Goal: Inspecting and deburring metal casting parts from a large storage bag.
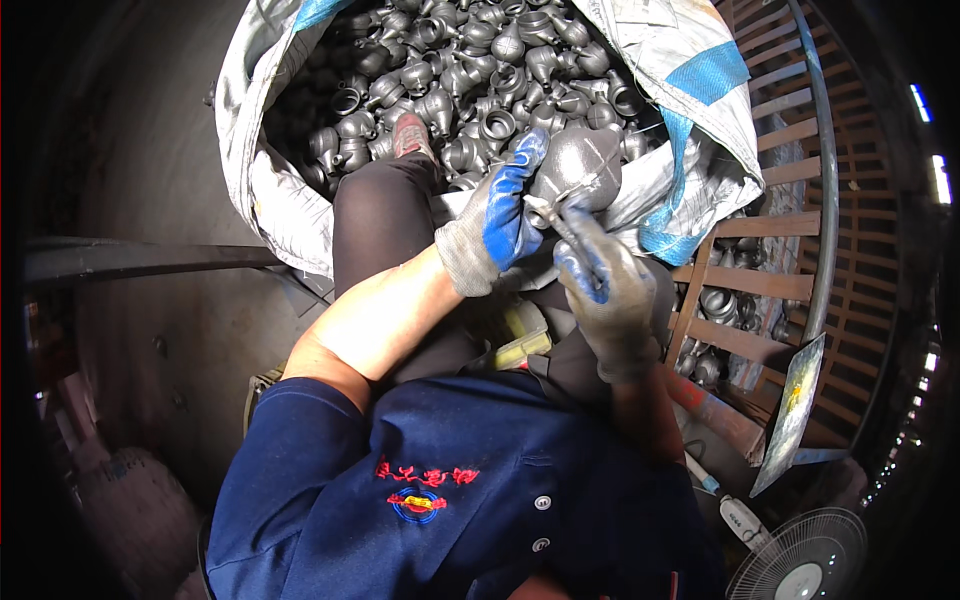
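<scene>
A dark grey, bulb-shaped metal casting is held up over my lap, its rounded body away from me and its narrow neck toward me. My left hand, in a grey glove with a blue palm, grips it from the left near the neck. My right hand, in a matching worn glove, is closed at the neck's right side. A thin, pale sliver of something shows near its fingertips; I cannot make out what it is. Beyond my hands, a large white woven bag holds many similar castings.
Blue straps cross the bag's right side. A brown slatted crate with castings inside stands at the right, beside a curved metal bar. A fan sits at the lower right. At the left runs a dark metal bar.
</scene>
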A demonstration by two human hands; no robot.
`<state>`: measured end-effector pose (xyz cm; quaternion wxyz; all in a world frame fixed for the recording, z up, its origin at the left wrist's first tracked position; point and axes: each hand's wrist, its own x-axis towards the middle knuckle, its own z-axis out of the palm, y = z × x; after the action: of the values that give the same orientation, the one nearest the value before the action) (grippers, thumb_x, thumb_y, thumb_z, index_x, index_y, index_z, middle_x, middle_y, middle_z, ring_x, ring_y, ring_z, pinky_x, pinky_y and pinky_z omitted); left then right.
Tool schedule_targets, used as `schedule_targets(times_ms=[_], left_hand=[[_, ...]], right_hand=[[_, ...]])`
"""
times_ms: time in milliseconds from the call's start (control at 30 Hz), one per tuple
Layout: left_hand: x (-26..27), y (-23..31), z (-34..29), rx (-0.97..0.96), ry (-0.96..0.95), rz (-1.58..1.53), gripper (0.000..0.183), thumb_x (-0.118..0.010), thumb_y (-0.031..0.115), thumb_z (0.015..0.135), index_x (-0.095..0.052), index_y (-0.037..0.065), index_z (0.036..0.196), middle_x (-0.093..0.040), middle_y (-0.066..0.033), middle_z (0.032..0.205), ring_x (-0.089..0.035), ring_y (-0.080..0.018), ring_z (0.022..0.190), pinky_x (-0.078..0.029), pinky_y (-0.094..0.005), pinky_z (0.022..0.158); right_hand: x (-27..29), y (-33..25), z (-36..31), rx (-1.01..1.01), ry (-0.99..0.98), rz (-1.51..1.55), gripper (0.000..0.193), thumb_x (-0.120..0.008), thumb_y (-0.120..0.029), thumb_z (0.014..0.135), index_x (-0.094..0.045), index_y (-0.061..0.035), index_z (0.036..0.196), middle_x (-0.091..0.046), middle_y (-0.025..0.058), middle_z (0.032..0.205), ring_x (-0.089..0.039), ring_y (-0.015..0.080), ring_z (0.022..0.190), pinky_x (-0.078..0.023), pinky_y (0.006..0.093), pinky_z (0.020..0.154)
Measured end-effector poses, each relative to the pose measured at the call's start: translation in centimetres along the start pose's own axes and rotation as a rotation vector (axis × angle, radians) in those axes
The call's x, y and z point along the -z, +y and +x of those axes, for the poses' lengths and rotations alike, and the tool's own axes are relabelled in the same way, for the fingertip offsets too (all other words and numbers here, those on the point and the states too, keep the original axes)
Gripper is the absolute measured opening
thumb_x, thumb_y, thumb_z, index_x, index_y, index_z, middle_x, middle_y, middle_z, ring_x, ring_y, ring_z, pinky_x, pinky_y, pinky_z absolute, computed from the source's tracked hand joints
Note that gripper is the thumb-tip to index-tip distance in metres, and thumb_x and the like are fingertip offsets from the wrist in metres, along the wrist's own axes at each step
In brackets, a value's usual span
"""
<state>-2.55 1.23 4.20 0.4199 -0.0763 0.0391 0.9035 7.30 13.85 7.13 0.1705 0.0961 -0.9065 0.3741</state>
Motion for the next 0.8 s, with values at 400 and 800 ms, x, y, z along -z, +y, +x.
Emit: schedule_targets(times_ms=[400,800], left_hand=[[-1.1,-0.7,-0.9,-0.261,0.133,0.734,0.034,-0.052,0.019,0.089,-0.05,0.002,0.118,-0.057,-0.0128,0.114,-0.056,-0.0241,0.105,-0.045,-0.0363,0.088],[0.3,0.5,-1.3,-0.824,-0.118,1.78,0.053,-0.058,0.024,0.083,-0.042,-0.005,0.124,-0.054,-0.0198,0.117,-0.054,-0.0296,0.107,-0.043,-0.0361,0.091]], right_hand=[[2.4,-1.3,1.0,-0.372,0.233,0.491,0.041,-0.045,0.005,0.082,-0.047,0.0082,0.122,-0.063,0.0164,0.104,-0.062,0.0172,0.081,-0.05,0.0286,0.072],[0.9,-1.2,1.2,0.133,0.105,0.158,0.039,-0.051,0.002,0.079,-0.051,0.0052,0.118,-0.061,0.0191,0.108,-0.065,0.0227,0.083,-0.052,0.0305,0.073]])
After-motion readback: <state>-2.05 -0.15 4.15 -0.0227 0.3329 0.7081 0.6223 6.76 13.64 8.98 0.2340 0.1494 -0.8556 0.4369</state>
